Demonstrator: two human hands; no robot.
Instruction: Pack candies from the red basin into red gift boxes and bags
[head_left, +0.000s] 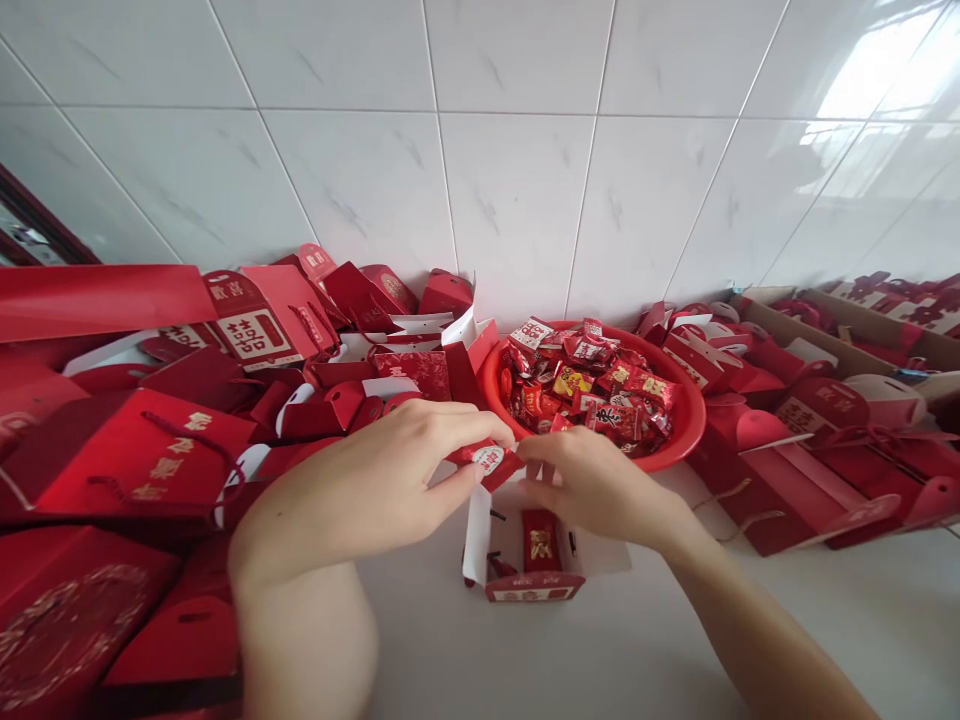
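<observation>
My left hand [405, 465] pinches a red wrapped candy [487, 458] with a white label between thumb and fingers. Close by on the right, my right hand [589, 480] has its fingers curled in, their tips at the end of that candy; whether they grip anything is hidden. Below both hands stands a small red gift box [536, 590], its top open and its inside white. One red candy with gold print [541, 540] lies in it, and dark cord ends poke through its sides. Just behind the hands is a red plastic basin [690, 420] heaped with wrapped candies [574, 382].
Red gift boxes [150, 450] with cord handles are piled up on the left. More red boxes [780, 470] stand on the right, beside cardboard cartons [795, 320] holding red items. A white tiled wall [517, 180] rises behind the pale tabletop [442, 640].
</observation>
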